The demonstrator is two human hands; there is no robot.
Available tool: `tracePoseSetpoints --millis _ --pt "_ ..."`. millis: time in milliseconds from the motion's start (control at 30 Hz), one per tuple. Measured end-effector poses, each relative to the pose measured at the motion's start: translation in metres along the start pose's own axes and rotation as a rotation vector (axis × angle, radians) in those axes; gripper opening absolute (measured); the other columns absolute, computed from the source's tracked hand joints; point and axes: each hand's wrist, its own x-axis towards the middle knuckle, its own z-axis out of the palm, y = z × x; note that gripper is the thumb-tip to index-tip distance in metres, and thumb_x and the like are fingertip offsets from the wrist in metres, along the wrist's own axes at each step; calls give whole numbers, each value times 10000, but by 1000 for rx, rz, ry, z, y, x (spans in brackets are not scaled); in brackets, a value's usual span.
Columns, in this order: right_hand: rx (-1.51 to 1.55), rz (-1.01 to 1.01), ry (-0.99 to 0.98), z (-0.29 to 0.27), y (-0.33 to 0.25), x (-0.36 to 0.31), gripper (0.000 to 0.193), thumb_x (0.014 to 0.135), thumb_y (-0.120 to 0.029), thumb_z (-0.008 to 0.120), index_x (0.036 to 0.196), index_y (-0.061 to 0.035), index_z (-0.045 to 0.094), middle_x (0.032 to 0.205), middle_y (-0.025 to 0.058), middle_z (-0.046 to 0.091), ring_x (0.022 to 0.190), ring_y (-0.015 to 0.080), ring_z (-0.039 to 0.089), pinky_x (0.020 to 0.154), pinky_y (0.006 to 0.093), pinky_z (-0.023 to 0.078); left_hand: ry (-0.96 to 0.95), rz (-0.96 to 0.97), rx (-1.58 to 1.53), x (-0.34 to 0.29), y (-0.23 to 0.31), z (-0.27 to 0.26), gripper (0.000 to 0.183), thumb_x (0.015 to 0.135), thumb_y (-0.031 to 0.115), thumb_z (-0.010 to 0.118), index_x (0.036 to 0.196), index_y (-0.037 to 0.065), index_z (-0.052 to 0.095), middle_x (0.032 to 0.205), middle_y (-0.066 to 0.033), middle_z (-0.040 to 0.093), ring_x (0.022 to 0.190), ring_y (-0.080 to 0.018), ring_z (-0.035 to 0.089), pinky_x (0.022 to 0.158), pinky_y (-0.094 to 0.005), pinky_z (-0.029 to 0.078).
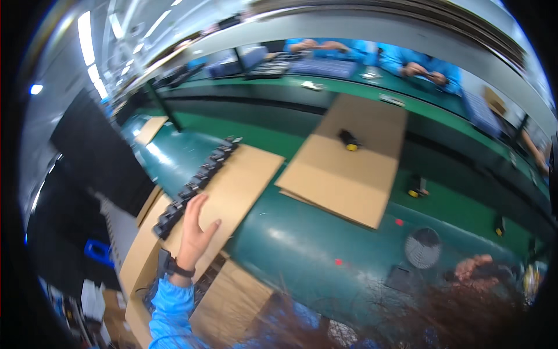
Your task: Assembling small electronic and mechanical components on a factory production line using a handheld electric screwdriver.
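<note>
Green table [290,253], ceiling strip lights [86,38] beyond; cardboard sheet [250,174] bearing a row of black parts [193,189] along its left edge. Left hand [195,235]: fingers parted, grasping nothing visible, beside the row, contact unclear. Right hand: out of view, state untellable.

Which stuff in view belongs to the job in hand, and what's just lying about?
Likely in the job, judging by the open left hand:
row of small black parts, nearest it
flat brown cardboard sheet, the row along its left edge

Probably just lying about:
round grey disc on the glossy green surface
blue object, seemingly plastic, far left
small black-and-yellow part on brown stacked cardboard, role unclear
</note>
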Motion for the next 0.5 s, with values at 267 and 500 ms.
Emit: tracePoseSetpoints --millis 267,500 --pt "-4 -81 -133 -4 -3 0 822 826 -902 385 947 -90 432 611 1 436 474 113 449 463 269 416 -419 583 -375 83 201 169 535 857 6 647 1380 43 538 1385 -181 542 1299 -377 512 1106 -437 404" --pt "-118 42 -114 -5 4 -5 901 738 -952 446 978 -84 464 647 13 473 531 135 489 522 298 436 -302 1087 -102 152 292 301 637 785 -67 596 1397 92 523 1470 -123 502 1359 -351 473 1081 -443 417"
